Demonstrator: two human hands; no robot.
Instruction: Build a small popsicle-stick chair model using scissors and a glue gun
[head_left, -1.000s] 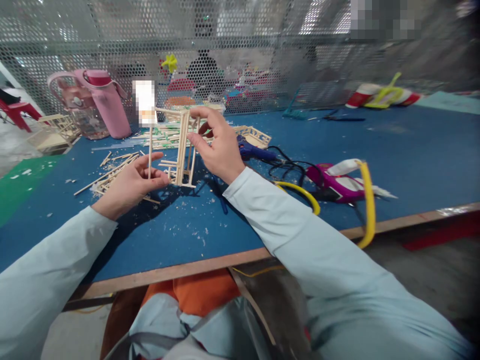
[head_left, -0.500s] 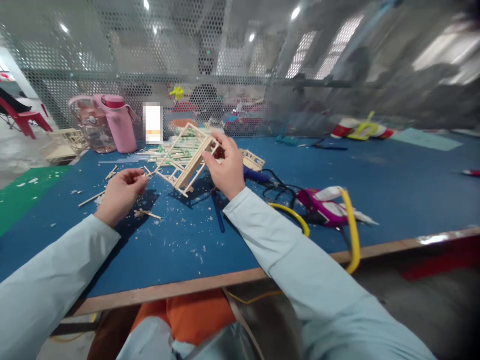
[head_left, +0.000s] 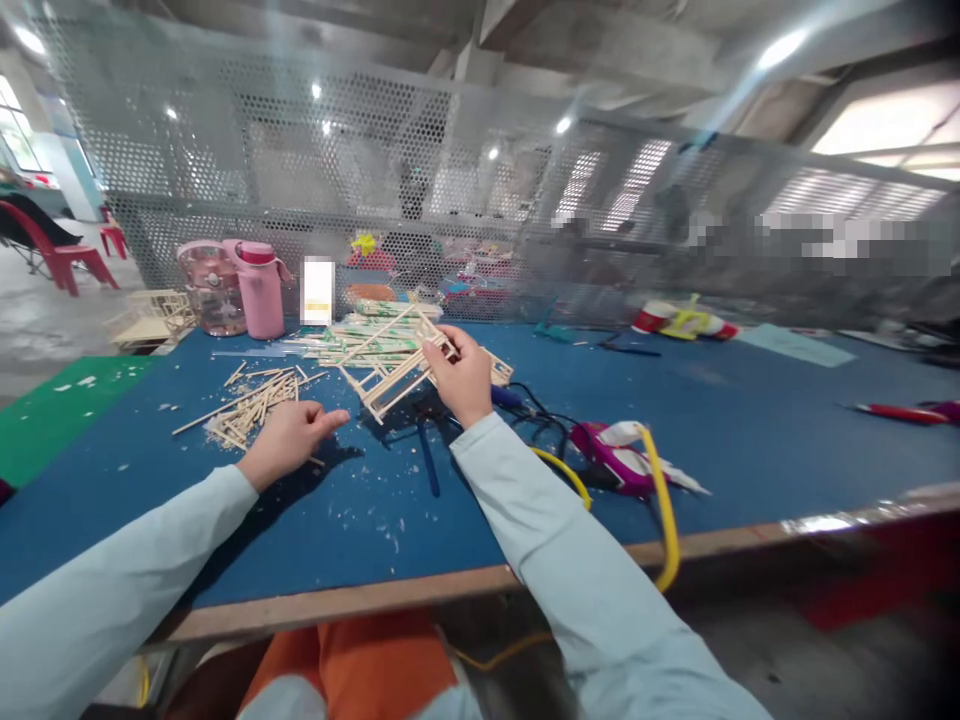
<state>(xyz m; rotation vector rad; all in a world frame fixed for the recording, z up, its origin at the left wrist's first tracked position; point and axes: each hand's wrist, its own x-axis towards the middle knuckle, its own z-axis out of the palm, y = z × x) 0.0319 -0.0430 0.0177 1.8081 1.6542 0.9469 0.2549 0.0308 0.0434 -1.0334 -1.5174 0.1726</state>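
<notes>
Left hand (head_left: pixel 294 442): now clear of the stick frame (head_left: pixel 397 378), fingers gathered; cannot tell whether they pinch anything.
Loose sticks (head_left: pixel 262 400): heaped at this hand's eleven o'clock.
Stick frame: aslant at its two o'clock.
Right hand (head_left: pixel 461 375): pinches the frame's upper end, so it alone now holds it.

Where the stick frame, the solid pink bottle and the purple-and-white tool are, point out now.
Stick frame (head_left: pixel 396 378): head view, on the sticks along its middle.
Solid pink bottle (head_left: pixel 262 298): head view, on its body below the cap.
Purple-and-white tool (head_left: pixel 616 464): head view, on its body.
</notes>
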